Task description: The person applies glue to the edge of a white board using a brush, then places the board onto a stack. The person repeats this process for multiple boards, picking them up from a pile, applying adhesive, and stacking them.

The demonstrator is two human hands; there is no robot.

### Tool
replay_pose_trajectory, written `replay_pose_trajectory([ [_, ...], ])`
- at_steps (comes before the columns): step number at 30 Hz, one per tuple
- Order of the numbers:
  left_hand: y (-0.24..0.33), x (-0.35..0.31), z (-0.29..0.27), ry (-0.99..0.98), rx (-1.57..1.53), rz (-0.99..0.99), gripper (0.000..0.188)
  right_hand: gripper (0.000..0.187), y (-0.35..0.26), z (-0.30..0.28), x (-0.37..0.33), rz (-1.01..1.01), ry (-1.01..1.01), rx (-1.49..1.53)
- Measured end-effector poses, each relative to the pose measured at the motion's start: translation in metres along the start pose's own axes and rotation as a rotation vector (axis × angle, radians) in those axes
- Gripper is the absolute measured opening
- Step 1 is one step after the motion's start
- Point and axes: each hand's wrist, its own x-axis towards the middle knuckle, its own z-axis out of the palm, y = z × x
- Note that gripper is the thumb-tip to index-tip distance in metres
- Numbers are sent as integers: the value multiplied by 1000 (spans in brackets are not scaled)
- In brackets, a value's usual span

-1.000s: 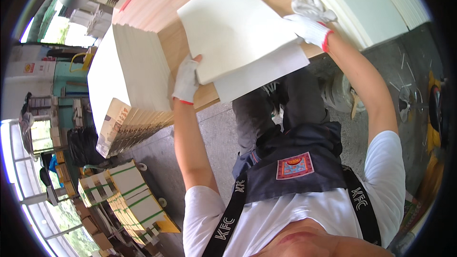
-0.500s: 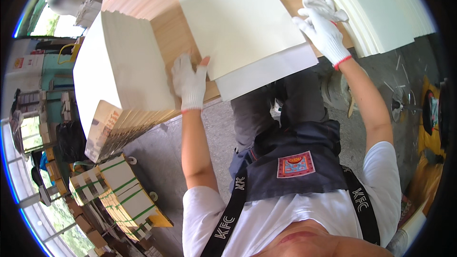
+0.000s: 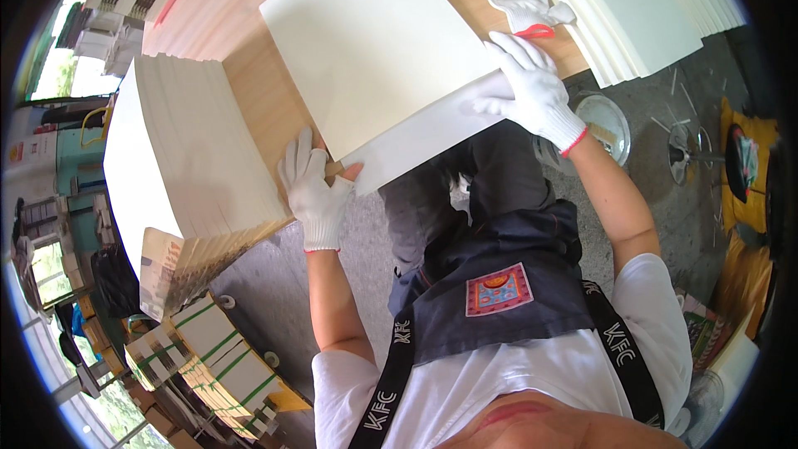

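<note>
White bucket (image 3: 593, 106), contents unclear; right hand (image 3: 534, 96) on paper (image 3: 428, 135).

Grey floor (image 3: 278, 283), pale wooden table (image 3: 259, 75) — bright windows (image 3: 125, 411) leftward.

hands (image 3: 317, 193): gloved, apart | fingers (image 3: 517, 51): spread | forearms (image 3: 332, 308): bare, outstretched

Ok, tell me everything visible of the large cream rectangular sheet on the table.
The large cream rectangular sheet looks like smooth paper or thin board. It lies flat over a whiter sheet that sticks out along its near edge, on the pale wood-grain table. The white-gloved left hand sits by its near-left corner, the right hand at its right one; contact is unclear.
</note>
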Motion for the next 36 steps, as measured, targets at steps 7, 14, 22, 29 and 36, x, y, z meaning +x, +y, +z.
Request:
replay_pose_trajectory([
  [7,2,3,-2,19,46,45,48,94,0,-1,1,-3,-11,-37],
  [14,1,3,-3,23,52,15,52,95,-3,-2,3,29,-52,-44],
  [22,5,3,-3,-4,75,7,50,100,1,-1,2,-16,-40,-36],
  [29,1,2,0,-34,90,8,51,100,0,-10,4,35,-134,-17],
  [36,1,0,-3,-72,123,32,66,101,5,-10,3,10,-127,-25],
])
